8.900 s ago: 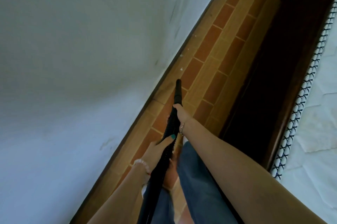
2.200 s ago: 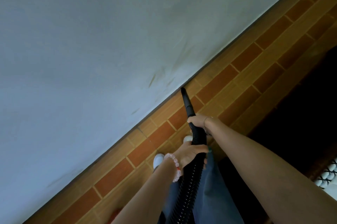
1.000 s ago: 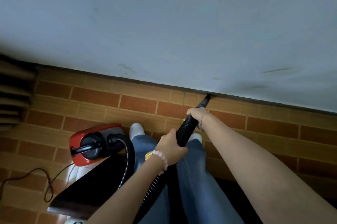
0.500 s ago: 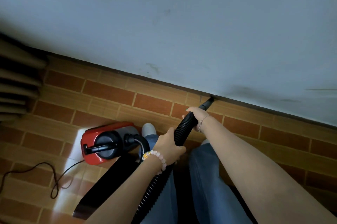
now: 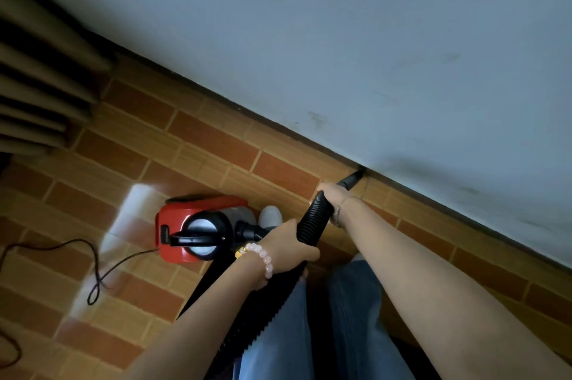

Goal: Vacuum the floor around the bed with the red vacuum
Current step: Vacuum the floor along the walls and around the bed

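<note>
Since half a second ago my view has tilted, and the red vacuum now sits closer to my left hand, on the brick-patterned floor just beside a white shoe. My left hand grips the ribbed black hose. My right hand holds it further along, behind the nozzle, whose tip stays at the foot of the pale wall. I see the power cord looping away leftward over the floor.
</note>
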The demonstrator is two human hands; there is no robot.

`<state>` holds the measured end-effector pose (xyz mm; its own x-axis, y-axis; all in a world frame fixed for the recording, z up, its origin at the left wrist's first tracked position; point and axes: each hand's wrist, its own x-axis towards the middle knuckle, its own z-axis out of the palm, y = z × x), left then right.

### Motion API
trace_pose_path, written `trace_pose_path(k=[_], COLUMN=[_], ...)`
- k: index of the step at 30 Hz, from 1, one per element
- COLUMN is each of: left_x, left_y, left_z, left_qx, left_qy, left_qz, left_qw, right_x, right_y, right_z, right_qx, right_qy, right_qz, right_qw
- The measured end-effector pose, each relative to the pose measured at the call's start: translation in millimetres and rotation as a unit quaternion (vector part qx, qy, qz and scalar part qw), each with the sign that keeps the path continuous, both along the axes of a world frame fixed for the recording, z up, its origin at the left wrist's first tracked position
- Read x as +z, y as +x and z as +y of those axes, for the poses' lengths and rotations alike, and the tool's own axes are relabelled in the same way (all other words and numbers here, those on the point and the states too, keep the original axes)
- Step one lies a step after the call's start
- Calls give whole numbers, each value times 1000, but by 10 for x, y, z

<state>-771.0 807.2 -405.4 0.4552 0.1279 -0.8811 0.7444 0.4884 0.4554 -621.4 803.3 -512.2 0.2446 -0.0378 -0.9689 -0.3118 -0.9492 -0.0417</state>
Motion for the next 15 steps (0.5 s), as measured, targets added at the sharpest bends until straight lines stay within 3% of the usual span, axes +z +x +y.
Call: trace_pose_path(k=[5,10,15], left_x=[37,126,178], left_y=[-238,-434,-641], left_z=[147,337,409], left_qx=[51,105,230], left_qy=[-30,-59,-118], left_qz=[-7,-27,-29], left_qw=[998,992,966], right_x=[119,191,217], right_y=[-265,-572,-894], right_z=[318,574,822], right_qx=[100,103,165], right_qy=[16,21,50], right_qz=[37,44,53], right_qw=[994,994,984])
